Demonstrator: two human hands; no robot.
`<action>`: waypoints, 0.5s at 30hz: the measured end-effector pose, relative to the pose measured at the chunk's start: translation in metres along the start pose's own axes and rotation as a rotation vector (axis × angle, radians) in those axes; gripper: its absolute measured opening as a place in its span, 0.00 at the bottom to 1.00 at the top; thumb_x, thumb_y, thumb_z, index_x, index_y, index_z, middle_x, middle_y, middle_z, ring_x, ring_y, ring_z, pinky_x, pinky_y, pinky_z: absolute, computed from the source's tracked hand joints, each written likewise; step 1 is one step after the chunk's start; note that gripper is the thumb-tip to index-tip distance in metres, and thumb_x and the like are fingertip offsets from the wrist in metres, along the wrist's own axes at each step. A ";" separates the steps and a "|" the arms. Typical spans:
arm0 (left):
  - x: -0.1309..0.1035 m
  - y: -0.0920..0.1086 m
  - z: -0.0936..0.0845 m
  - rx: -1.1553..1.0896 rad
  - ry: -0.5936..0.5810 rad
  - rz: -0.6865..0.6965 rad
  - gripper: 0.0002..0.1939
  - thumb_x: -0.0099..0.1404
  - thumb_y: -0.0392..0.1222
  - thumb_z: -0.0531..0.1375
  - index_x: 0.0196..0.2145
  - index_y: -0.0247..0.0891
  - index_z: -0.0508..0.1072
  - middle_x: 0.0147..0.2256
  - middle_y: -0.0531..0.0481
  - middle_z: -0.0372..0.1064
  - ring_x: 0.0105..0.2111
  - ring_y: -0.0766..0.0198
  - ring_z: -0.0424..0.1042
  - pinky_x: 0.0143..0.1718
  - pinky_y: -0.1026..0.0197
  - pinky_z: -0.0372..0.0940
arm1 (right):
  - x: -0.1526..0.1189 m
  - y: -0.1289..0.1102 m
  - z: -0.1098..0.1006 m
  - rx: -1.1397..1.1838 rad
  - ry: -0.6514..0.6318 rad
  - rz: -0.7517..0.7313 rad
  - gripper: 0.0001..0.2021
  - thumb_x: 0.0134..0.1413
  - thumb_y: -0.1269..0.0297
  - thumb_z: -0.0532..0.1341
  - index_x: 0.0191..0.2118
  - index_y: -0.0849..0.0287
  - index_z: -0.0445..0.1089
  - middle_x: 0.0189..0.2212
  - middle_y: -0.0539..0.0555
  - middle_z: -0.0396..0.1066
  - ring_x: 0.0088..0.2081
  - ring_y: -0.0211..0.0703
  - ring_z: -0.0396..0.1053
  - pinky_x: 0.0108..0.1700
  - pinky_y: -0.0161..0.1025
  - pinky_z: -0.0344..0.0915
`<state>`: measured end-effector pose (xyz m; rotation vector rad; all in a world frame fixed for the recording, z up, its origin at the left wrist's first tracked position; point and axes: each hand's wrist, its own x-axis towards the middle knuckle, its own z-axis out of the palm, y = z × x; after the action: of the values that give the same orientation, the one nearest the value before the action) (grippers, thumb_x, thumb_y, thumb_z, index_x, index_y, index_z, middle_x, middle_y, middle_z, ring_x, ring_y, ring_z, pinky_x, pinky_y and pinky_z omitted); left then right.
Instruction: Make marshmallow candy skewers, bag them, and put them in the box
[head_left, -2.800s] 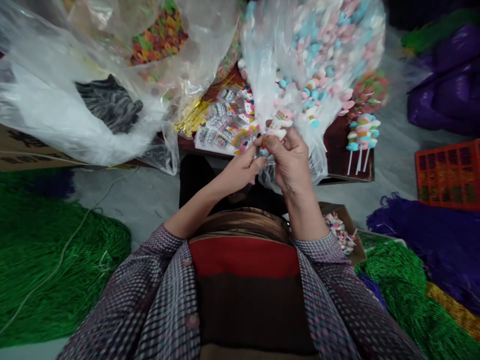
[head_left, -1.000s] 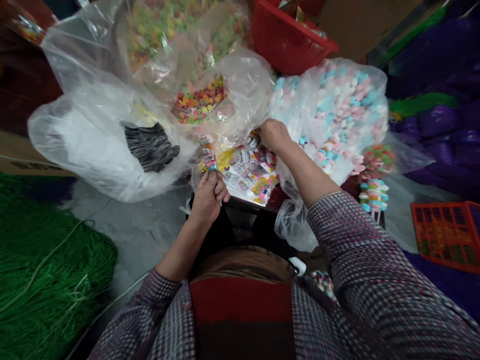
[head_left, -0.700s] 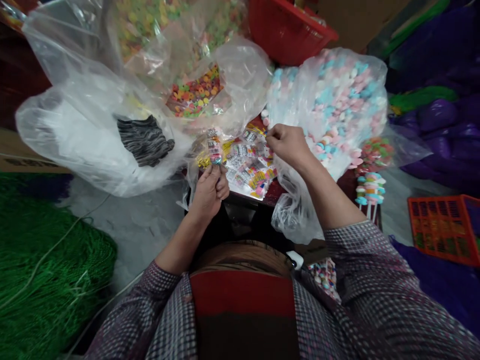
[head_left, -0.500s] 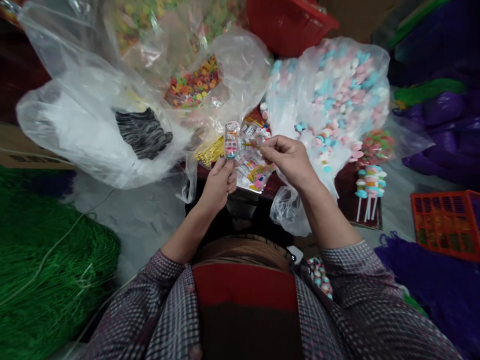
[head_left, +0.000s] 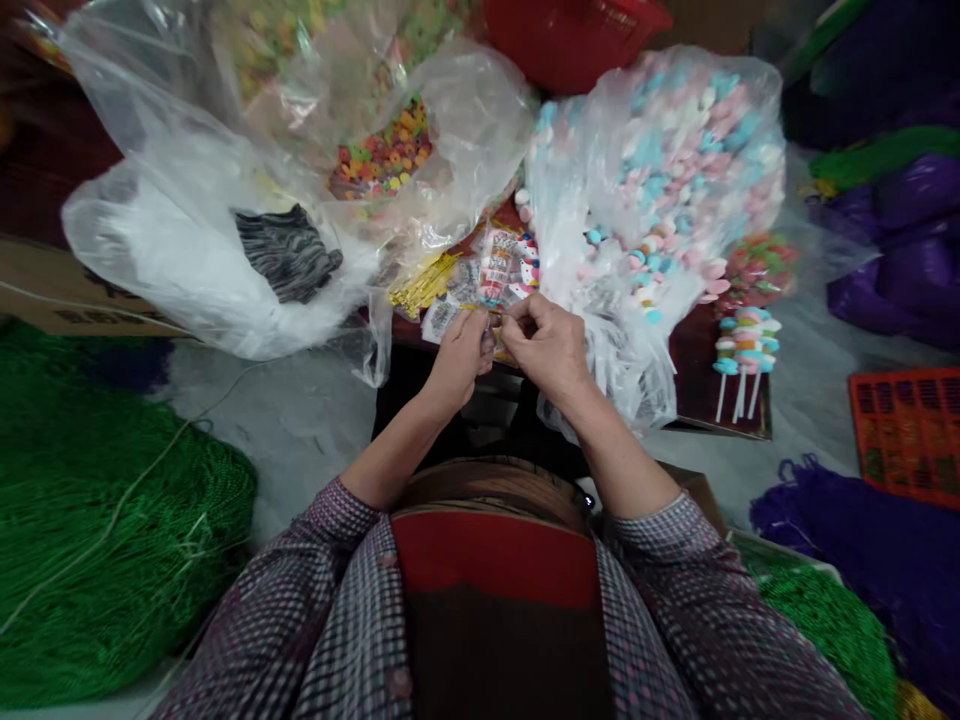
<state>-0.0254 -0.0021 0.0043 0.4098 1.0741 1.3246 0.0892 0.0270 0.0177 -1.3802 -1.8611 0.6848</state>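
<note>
Wrapped candy (head_left: 496, 264): prob. light, soft, slick; best held at neck, where L hand (head_left: 460, 352) pinches; R hand (head_left: 551, 347) pinches gold tie (head_left: 491, 311), tho blurry.

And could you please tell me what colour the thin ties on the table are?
The thin ties are shiny gold, as the head view shows.

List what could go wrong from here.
The wrapped candy juts out from the left hand, held near its lower end, so it might tip or slip. The right hand is close beside and could bump it. The marshmallow skewers lie near a corner of the table; a careless reach might knock them off.
</note>
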 end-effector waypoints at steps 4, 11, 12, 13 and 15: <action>-0.005 0.003 0.002 -0.019 -0.030 -0.046 0.19 0.74 0.50 0.59 0.27 0.38 0.63 0.16 0.64 0.49 0.13 0.79 0.45 0.16 0.71 0.41 | -0.003 0.006 -0.002 0.226 -0.043 0.071 0.05 0.55 0.65 0.62 0.29 0.57 0.73 0.25 0.47 0.73 0.28 0.36 0.65 0.35 0.36 0.61; -0.021 0.016 -0.001 -0.123 -0.263 -0.314 0.24 0.78 0.40 0.46 0.23 0.36 0.66 0.13 0.63 0.43 0.10 0.77 0.42 0.14 0.71 0.42 | -0.009 0.019 -0.007 0.657 -0.187 0.294 0.14 0.48 0.54 0.71 0.26 0.56 0.70 0.23 0.45 0.70 0.26 0.35 0.63 0.32 0.36 0.62; -0.023 0.018 -0.002 -0.125 -0.298 -0.363 0.25 0.78 0.40 0.45 0.22 0.36 0.65 0.13 0.63 0.42 0.09 0.77 0.42 0.13 0.71 0.42 | -0.009 0.020 -0.009 0.686 -0.222 0.287 0.16 0.47 0.51 0.73 0.27 0.55 0.71 0.24 0.46 0.71 0.27 0.36 0.65 0.34 0.36 0.64; -0.024 0.019 -0.003 -0.124 -0.333 -0.413 0.26 0.78 0.40 0.44 0.22 0.36 0.65 0.13 0.63 0.42 0.09 0.76 0.41 0.13 0.71 0.43 | -0.009 0.021 -0.012 0.709 -0.254 0.274 0.18 0.44 0.48 0.74 0.29 0.54 0.72 0.26 0.46 0.73 0.30 0.38 0.68 0.37 0.37 0.66; -0.027 0.021 -0.004 -0.129 -0.389 -0.499 0.28 0.78 0.40 0.42 0.20 0.36 0.64 0.12 0.62 0.40 0.09 0.75 0.41 0.12 0.70 0.43 | -0.010 0.023 -0.017 0.760 -0.315 0.246 0.23 0.38 0.44 0.77 0.36 0.52 0.75 0.34 0.48 0.77 0.39 0.43 0.73 0.43 0.39 0.70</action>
<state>-0.0375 -0.0224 0.0287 0.2647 0.6980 0.8202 0.1175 0.0244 0.0087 -1.0235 -1.3999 1.6109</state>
